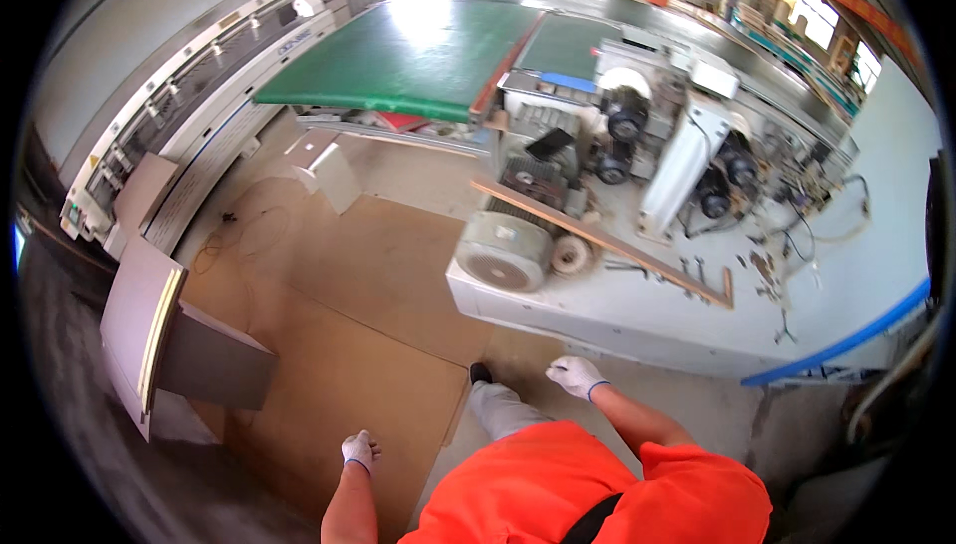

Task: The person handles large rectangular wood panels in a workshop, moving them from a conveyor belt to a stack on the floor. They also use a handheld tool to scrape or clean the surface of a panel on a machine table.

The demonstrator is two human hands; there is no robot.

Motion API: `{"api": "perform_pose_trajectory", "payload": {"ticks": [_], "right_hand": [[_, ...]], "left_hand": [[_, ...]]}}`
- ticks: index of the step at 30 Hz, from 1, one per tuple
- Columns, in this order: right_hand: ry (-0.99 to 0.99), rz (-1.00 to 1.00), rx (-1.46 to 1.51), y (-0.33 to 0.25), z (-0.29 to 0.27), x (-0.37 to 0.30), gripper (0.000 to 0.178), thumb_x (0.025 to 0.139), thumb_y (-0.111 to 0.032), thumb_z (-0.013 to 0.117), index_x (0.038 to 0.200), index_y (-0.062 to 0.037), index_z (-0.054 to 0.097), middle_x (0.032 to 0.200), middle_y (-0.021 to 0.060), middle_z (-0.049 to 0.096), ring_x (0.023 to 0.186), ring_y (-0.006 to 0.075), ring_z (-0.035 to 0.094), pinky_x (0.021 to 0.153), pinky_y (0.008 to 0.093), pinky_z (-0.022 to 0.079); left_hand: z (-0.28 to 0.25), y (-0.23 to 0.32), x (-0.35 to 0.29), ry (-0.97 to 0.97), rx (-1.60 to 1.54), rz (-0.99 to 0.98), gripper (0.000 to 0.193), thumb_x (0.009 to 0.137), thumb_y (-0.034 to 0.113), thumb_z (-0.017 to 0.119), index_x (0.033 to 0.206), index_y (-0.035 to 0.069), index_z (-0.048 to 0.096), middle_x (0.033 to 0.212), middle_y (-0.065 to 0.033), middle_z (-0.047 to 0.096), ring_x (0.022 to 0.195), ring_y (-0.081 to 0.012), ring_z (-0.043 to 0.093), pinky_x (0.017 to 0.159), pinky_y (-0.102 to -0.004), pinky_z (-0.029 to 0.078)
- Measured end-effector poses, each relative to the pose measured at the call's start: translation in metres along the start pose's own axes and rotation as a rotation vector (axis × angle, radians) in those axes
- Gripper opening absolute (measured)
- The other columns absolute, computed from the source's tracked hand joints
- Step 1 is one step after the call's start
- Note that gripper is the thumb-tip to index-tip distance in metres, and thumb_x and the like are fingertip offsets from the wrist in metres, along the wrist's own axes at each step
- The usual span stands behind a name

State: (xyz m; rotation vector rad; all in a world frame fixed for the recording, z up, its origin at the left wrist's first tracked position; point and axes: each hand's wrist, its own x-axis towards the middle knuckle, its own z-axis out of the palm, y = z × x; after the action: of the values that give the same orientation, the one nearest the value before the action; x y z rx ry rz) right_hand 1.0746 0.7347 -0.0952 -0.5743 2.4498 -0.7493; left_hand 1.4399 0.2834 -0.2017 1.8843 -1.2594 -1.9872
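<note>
My left hand, in a white knit glove with a blue cuff, hangs over the brown sheet flooring. Its fingers are curled in, and no object shows in them. To the right, my right hand, gloved the same way, is in the air near the front edge of the grey machine base. Those fingers are also curled together with nothing visible in them. Neither hand touches anything. A large electric motor on the machine base is the nearest big part to my right hand.
A long wooden strip lies slanting across the machine base, with loose wrenches beside it. A green conveyor belt stretches ahead. Grey panels stand at left, near a long white machine. A cable lies on the floor.
</note>
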Motion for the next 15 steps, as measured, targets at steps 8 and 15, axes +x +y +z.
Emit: {"api": "perform_pose_trajectory", "payload": {"ticks": [8, 15], "right_hand": [[-0.16, -0.218, 0.314, -0.179, -0.015, 0.228, 0.053, 0.099, -0.044, 0.067, 0.126, 0.0022, 0.07, 0.124, 0.0177, 0.074, 0.118, 0.0297, 0.069, 0.105, 0.0384, 0.051], [-0.201, -0.32, 0.262, -0.284, -0.056, 0.378, 0.052, 0.098, -0.042, 0.068, 0.128, 0.0014, 0.069, 0.124, 0.0193, 0.074, 0.117, 0.0291, 0.071, 0.102, 0.038, 0.054]], "left_hand": [[0.051, 0.079, 0.055, 0.114, 0.002, -0.007, 0.02, 0.092, 0.017, 0.053, 0.078, 0.004, 0.058, 0.07, -0.0149, 0.059, 0.051, -0.0278, 0.056, 0.043, -0.0429, 0.045], [0.066, 0.115, 0.133, 0.138, 0.718, -0.105, 0.025, 0.092, 0.026, 0.061, 0.1, 0.002, 0.066, 0.082, -0.014, 0.068, 0.078, -0.0344, 0.071, 0.059, -0.0528, 0.054]]}}
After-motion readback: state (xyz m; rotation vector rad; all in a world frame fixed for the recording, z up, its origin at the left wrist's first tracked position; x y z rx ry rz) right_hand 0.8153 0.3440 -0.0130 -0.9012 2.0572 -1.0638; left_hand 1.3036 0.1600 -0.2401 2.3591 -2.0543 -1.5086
